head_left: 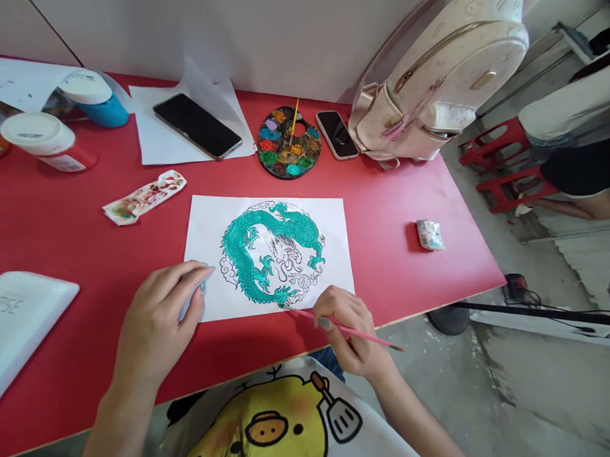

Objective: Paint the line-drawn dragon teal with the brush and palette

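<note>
A white sheet of paper (330,254) lies on the red table, with a dragon drawing (243,257) on it painted mostly teal. The dragon's head and the clouds around it show bare black lines. My right hand (346,327) grips a pink paintbrush (361,334); its tip touches the lower edge of the drawing. At the sheet's left edge rests my left hand (165,313), fingers reaching onto the paper and thumb apart from them, holding nothing that I can see. Beyond the sheet sits a round paint palette (281,168) with several colours and a yellow-handled brush (294,119) on it.
Two phones (199,125) lie near the palette, one on white paper. A pale backpack (430,84) leans at the back right. Paint bottles (44,141), a crumpled wrapper (144,197), a white device (23,325) and a small packet (430,235) are around. A person sits near red stools (507,161).
</note>
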Tool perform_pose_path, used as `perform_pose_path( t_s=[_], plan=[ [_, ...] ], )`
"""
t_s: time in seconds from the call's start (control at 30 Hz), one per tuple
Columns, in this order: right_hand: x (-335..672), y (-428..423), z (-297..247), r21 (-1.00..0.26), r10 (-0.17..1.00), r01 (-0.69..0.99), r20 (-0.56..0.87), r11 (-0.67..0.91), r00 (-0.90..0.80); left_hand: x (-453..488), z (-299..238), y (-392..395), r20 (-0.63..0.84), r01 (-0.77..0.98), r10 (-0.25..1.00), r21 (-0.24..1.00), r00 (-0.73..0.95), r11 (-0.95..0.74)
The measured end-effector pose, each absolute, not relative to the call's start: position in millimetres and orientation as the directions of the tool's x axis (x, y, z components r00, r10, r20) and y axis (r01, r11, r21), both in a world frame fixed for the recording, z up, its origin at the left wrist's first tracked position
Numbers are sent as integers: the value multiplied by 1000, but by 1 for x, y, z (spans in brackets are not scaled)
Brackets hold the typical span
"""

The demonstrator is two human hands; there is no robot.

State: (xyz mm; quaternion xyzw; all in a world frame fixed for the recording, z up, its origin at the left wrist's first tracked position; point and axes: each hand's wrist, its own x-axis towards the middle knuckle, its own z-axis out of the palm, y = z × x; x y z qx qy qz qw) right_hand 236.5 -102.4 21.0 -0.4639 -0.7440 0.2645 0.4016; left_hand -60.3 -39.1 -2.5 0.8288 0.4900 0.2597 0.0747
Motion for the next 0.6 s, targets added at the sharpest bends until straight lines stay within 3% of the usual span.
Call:
perform_pose_path(
  t_s=[0.3, 0.6],
  plan=[
    [236, -100, 22, -758, 896, 480, 354, 442, -266, -61, -2, -40, 298, 788, 894, 431, 336, -440],
    [235, -101, 22, -760, 894, 473, 363, 446, -262, -60, 1, -40, 317, 788, 875, 394, 365, -472]
  ],
)
